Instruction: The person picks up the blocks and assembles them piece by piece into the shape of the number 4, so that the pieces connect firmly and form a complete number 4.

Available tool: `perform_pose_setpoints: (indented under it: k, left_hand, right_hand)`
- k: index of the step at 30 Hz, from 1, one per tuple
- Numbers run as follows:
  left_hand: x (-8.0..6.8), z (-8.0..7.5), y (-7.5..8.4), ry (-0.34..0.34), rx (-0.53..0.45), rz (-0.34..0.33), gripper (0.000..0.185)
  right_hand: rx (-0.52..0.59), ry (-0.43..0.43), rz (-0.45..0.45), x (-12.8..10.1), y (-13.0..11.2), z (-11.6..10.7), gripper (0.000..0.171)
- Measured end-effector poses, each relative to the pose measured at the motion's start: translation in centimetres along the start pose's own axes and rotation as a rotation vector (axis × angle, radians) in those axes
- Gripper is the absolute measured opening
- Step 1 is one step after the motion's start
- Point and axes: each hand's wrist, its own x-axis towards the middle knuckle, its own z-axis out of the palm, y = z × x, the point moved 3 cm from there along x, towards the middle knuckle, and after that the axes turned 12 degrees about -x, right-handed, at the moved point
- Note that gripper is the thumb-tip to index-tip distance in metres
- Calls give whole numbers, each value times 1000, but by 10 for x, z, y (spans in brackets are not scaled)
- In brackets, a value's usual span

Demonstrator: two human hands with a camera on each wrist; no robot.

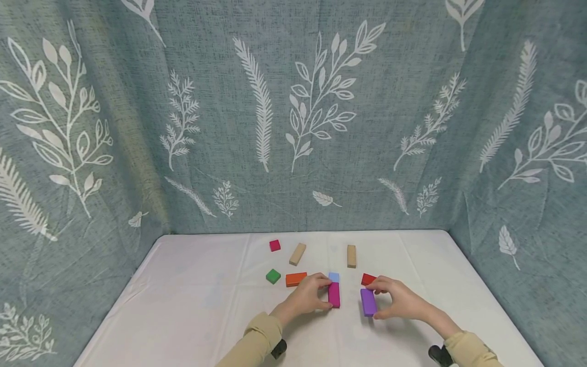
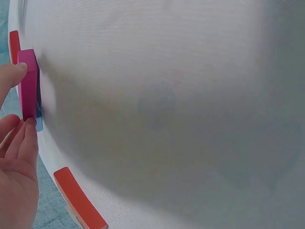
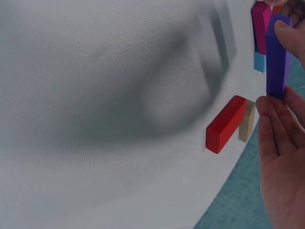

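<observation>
Each of my hands pinches a block end to end: the magenta block (image 1: 334, 295) in my left hand (image 1: 304, 295), the purple block (image 1: 368, 302) in my right hand (image 1: 403, 300).
Only the head view shows the green block (image 1: 273, 276), left of my left fingers, and the small crimson block (image 1: 274, 245), farther beyond them; the right wrist view bares the long red block (image 3: 226, 125), which my right fingers partly cover from above. In both grips my thumb presses the near end and my fingertips the far end, clamped on the block between. The magenta one is a smooth, narrow bar, with a light blue block (image 1: 334, 277) just past those fingertips, touching or not I cannot tell. The purple one is equally straight-edged, its long faces differing in shade.
</observation>
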Motion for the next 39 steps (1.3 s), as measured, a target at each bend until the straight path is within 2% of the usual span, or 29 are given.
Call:
perform_pose_setpoints:
  k: [10, 23, 32, 36, 39]
  left_hand:
    - [1, 1, -1, 2, -6, -19, 56]
    - [0, 2, -1, 12, -7, -13, 54]
    - [0, 1, 0, 30, 9, 15, 53]
    - [0, 1, 1, 62, -36, 14, 52]
    - [1, 1, 1, 100, -108, 19, 47]
  right_hand:
    - [-12, 4, -6, 1, 2, 2, 57]
    - [-15, -5, 2, 1, -1, 2, 57]
    - [-36, -3, 2, 1, -2, 2, 57]
    - [-32, -13, 8, 1, -2, 2, 57]
    - [-25, -13, 6, 1, -3, 3, 58]
